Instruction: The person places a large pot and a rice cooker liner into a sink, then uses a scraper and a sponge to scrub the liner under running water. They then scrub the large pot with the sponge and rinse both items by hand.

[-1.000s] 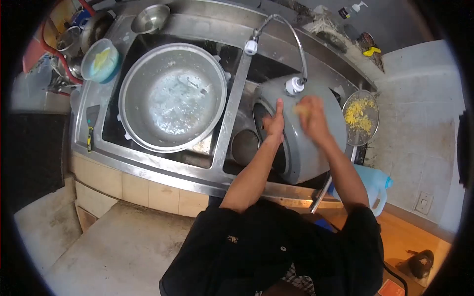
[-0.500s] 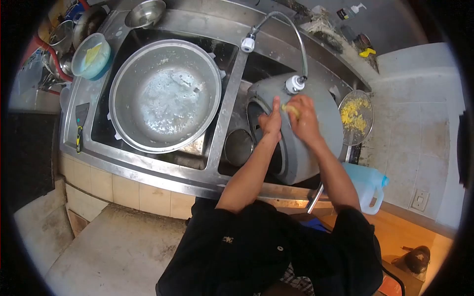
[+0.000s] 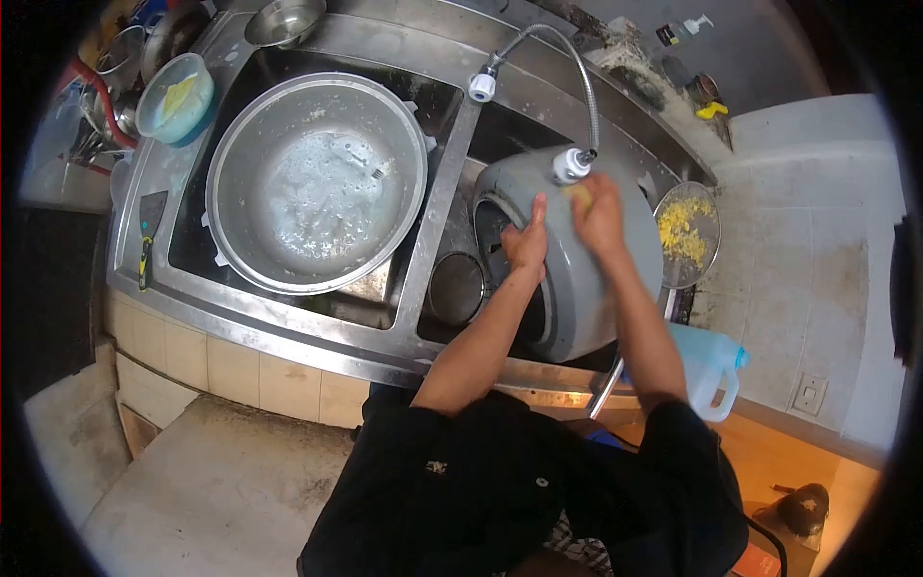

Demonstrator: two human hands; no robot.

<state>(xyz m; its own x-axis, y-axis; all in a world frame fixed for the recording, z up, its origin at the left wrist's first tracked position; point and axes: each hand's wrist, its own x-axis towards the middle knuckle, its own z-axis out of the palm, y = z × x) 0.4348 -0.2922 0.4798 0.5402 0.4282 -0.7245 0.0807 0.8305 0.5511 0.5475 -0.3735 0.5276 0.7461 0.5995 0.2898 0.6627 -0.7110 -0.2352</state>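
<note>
A large grey metal pot [image 3: 586,303] lies tipped on its side in the right sink basin, its opening facing left. My left hand [image 3: 525,246] is closed over the rim of that pot, thumb on the outside and fingers partly hidden inside. Pressed to the pot's outer wall is a yellow sponge [image 3: 579,196], gripped in my right hand [image 3: 604,221], which is slightly blurred. Just above the sponge hangs a white tap head [image 3: 572,166] on a flexible metal hose.
In the left basin stands a big round pot [image 3: 327,192] with wet suds. A scraper [image 3: 149,236] and a blue bowl [image 3: 176,101] rest left of it. At right are a strainer [image 3: 688,236] with yellow scraps and a blue jug [image 3: 707,365]. A metal cup [image 3: 456,288] sits in the right basin.
My right hand has slid the sponge a little up and right along the pot's wall. My left hand stays on the rim. The whole view has shifted slightly.
</note>
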